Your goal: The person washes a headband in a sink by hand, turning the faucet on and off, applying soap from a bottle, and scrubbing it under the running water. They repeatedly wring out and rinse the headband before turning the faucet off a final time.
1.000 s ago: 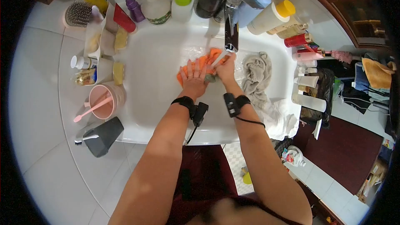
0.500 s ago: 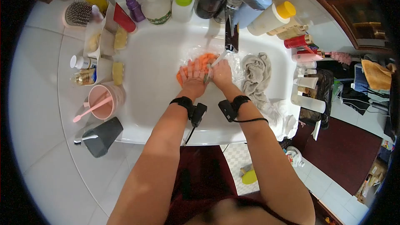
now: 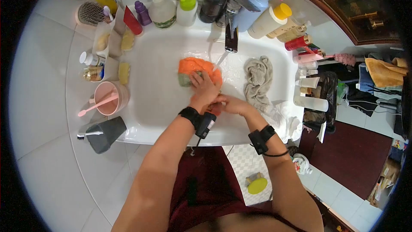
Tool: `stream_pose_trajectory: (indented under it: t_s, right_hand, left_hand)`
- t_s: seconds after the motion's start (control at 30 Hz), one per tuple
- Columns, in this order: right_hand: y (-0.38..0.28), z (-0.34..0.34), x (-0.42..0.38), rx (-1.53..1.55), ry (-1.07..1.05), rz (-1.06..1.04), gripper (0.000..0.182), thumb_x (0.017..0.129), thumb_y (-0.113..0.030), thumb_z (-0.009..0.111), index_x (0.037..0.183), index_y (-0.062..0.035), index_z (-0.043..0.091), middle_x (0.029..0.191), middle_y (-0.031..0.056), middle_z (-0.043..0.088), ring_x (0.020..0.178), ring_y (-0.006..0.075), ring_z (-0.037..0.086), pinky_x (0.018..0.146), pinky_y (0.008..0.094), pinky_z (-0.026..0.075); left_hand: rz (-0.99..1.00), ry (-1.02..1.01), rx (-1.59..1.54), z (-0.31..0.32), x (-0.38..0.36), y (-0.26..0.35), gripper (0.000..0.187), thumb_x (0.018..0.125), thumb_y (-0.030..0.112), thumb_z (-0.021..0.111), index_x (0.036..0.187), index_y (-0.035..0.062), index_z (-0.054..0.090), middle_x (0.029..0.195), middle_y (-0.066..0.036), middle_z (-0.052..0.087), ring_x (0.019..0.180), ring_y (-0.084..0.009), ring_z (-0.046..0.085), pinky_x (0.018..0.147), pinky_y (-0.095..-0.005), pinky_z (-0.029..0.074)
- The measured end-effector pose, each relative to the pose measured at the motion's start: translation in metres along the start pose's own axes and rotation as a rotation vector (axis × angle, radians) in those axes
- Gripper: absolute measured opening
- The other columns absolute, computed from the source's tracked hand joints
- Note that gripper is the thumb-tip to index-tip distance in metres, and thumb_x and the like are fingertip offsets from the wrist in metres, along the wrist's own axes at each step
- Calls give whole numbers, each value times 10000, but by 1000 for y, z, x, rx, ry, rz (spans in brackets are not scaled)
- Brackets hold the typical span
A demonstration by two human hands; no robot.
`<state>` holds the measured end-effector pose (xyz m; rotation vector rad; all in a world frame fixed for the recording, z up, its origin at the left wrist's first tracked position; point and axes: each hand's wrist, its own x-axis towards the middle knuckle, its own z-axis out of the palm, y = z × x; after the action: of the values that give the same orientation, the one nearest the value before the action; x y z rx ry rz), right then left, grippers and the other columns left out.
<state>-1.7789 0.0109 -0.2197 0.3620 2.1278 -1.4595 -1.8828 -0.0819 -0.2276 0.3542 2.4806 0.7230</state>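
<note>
An orange cloth with a grey-green part lies wet in the white sink, below the running tap. My left hand presses down on the cloth's near edge with fingers curled over it. My right hand sits just behind it, close to my left wrist, gripping the cloth's near end, where a bit of orange shows. Both wrists wear black bands.
A grey towel lies in the sink's right side. Bottles and tubes crowd the back and right rim. A pink cup with a toothbrush, a grey holder and a hairbrush stand on the left counter.
Both hands drew back toward me from under the tap. The right hand moved from beside the left hand to near the left wrist. The orange cloth now lies more exposed.
</note>
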Motion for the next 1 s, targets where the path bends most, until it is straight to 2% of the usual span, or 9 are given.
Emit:
stream_pose_trajectory:
  t_s: [0.07,0.13,0.2,0.27,0.4,0.47,0.57,0.7,1.0]
  right_hand:
    - [-23,-36,12,-311,-102,325,368,812,-195,570,1165,-94,550,1169,183,550,1037,353,542,883,378,433]
    - [-22,-45,23,-255,410,317,371,806,-247,567,1150,-108,567,1187,179,543,1070,347,522,905,383,426]
    - [4,-40,58,-266,805,-75,388,802,-283,567,1156,-124,563,1204,176,527,1082,356,509,871,405,452]
    - [-17,-31,71,-540,839,-213,378,788,-262,586,1132,-109,561,1198,180,522,1060,362,519,843,422,465]
    - [-19,-53,86,-616,567,128,345,776,-215,601,1085,-72,545,1190,197,501,1028,357,535,818,424,476]
    - [19,-66,95,-206,774,269,279,766,-140,581,1027,-49,546,1141,201,517,1001,353,539,807,420,473]
    - [48,-71,89,226,978,219,307,765,-113,562,1066,-55,542,1119,207,524,993,364,536,812,420,462]
    - [28,-11,44,-193,745,-360,355,770,-136,585,1118,-84,540,1099,196,522,964,373,520,805,415,455]
    - [9,-21,87,-870,647,-193,226,818,-249,574,993,-108,562,997,121,535,879,341,520,722,441,468]
  left_hand:
    - [174,-20,19,34,-2,-20,688,778,196,559,1386,42,276,1473,-221,46,1344,-446,21,1079,-534,83]
    - [458,-208,315,23,-4,-26,708,762,223,613,1366,26,300,1462,-242,69,1340,-446,53,1092,-482,118]
    - [739,-334,461,16,0,-32,731,737,216,655,1359,36,317,1460,-245,76,1339,-446,71,1101,-438,143]
    - [1018,-410,454,17,6,-42,762,702,177,686,1365,69,326,1465,-232,68,1339,-444,74,1105,-401,159]
    - [657,-437,461,-1,-20,-41,717,800,358,579,1411,177,250,1479,-208,23,1341,-449,50,1068,-533,155]
    - [250,-372,534,-35,-49,-21,691,847,471,486,1428,229,201,1482,-202,9,1340,-458,29,1034,-609,148]
    - [137,-399,516,-33,-47,-26,743,859,589,355,1441,181,138,1478,-217,-7,1336,-470,-16,995,-672,82]
    - [253,-227,612,7,-28,-41,734,874,517,370,1433,100,142,1468,-246,-20,1336,-463,-66,1019,-639,17]
    - [326,-230,533,9,-17,-39,700,908,458,311,1426,33,108,1467,-249,-30,1336,-449,-110,1024,-617,-60]
